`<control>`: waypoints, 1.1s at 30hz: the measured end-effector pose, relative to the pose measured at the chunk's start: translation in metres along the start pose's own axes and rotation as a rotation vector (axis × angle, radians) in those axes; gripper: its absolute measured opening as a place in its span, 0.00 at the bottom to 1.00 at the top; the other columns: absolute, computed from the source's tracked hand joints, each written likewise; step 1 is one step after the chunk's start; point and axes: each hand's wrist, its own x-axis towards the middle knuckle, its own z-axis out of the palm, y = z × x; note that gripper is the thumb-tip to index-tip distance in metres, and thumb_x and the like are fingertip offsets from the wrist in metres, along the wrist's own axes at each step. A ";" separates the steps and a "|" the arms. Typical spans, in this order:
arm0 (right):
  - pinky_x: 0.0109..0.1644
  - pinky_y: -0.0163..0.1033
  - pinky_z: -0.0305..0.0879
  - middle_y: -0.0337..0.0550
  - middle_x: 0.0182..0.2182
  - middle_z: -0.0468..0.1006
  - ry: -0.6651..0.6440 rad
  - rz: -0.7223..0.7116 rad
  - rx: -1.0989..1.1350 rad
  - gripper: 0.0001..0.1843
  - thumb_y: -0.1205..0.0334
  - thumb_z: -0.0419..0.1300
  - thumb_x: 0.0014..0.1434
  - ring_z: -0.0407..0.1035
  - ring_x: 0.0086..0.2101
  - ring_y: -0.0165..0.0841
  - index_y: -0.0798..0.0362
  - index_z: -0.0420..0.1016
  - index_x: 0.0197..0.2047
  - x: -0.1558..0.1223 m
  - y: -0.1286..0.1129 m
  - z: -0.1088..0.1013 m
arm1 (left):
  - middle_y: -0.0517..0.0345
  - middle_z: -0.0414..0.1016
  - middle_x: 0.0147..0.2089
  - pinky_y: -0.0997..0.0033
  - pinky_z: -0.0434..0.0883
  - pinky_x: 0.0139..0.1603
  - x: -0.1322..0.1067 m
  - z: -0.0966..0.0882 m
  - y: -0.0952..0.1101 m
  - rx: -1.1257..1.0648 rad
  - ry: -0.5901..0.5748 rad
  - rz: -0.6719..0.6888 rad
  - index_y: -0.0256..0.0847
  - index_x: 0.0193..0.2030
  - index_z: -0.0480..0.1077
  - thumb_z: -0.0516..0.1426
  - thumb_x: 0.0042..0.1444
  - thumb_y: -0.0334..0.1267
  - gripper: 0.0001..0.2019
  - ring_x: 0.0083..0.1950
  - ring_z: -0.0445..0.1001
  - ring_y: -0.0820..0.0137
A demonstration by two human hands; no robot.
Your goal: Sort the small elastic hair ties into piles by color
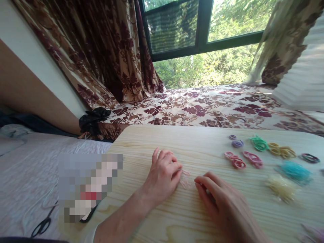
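Note:
My left hand (pixel 164 172) rests on the pale wooden table (pixel 174 136), its thumb and index finger closed at the edge of a few thin, light pink elastic bands (pixel 185 180). Part of those bands is hidden under the fingers. Just to their right is my right hand (pixel 222 199), thumb and fingertips drawn together in a pinch. Whatever it holds, if anything, does not show. Beyond the right hand lie pinkish-red bands (pixel 235 160), pink bands (pixel 253 159), a turquoise bundle (pixel 295 172) and a pale yellow bundle (pixel 282 189) of thin bands.
Farther back on the right are purple bands (pixel 238 144), green bands (pixel 260 144), tan bands (pixel 282 151) and a dark ring (pixel 310 158). Scissors (pixel 42 227) lie on the bedding at left, beside a pixelated area. A black bag (pixel 92 121) sits near the curtain.

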 end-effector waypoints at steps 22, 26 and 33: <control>0.28 0.32 0.63 0.39 0.34 0.77 0.044 0.037 -0.015 0.14 0.63 0.47 0.68 0.73 0.29 0.28 0.49 0.70 0.51 -0.008 0.008 0.002 | 0.59 0.74 0.38 0.51 0.51 0.67 -0.001 -0.003 0.015 -0.165 -0.038 0.124 0.41 0.33 0.69 0.55 0.58 0.28 0.05 0.54 0.68 0.65; 0.30 0.31 0.62 0.38 0.35 0.75 0.037 0.049 0.062 0.12 0.62 0.49 0.68 0.72 0.31 0.28 0.46 0.70 0.51 -0.011 0.008 0.005 | 0.58 0.74 0.38 0.53 0.52 0.67 -0.001 -0.005 0.017 -0.202 -0.035 0.137 0.41 0.33 0.69 0.55 0.58 0.29 0.05 0.53 0.69 0.65; 0.32 0.32 0.61 0.38 0.31 0.74 0.004 0.125 0.217 0.12 0.60 0.50 0.68 0.70 0.30 0.27 0.49 0.73 0.37 -0.008 0.007 0.003 | 0.61 0.76 0.35 0.52 0.51 0.67 -0.003 -0.005 0.018 -0.249 0.001 0.105 0.42 0.33 0.67 0.55 0.59 0.30 0.05 0.54 0.69 0.65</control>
